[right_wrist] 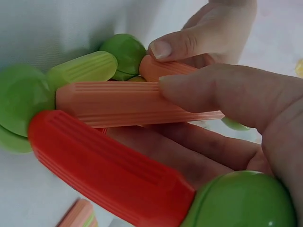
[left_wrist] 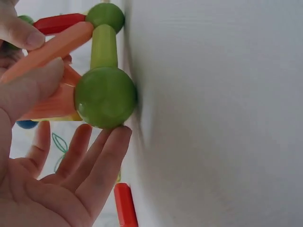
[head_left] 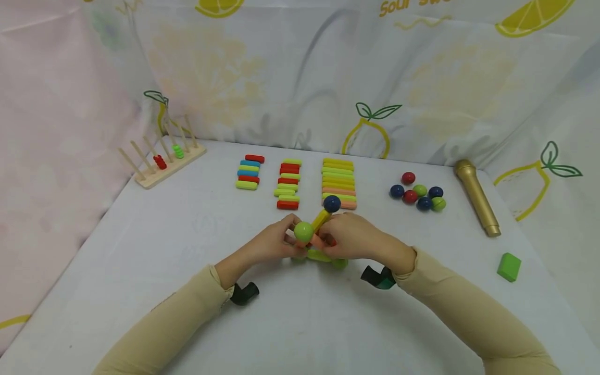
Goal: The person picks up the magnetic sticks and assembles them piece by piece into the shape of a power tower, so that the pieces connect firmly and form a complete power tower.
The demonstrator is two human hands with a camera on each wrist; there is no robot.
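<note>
Between both hands stands a frame of magnetic sticks and balls. From it a yellow stick [head_left: 321, 220] rises to a dark blue ball [head_left: 332, 203], beside a raised green ball [head_left: 303, 231]. At its base a lime stick [left_wrist: 103, 46] joins two green balls. My right hand [head_left: 353, 235] pinches a salmon stick [right_wrist: 109, 104] between thumb and fingers, its end at a base ball [right_wrist: 26, 101]. Below that runs a red stick [right_wrist: 109, 165]. My left hand [head_left: 276, 239] has its thumb on another salmon stick, fingertips right at a green ball [left_wrist: 106, 97].
Behind the frame lie rows of coloured sticks [head_left: 338, 172]. Loose balls [head_left: 410, 197] and a gold microphone [head_left: 478, 198] are at back right, a green block [head_left: 509, 267] nearer. A wooden peg rack [head_left: 171, 167] with beads stands at back left, and a patterned cloth [head_left: 281, 67] hangs behind.
</note>
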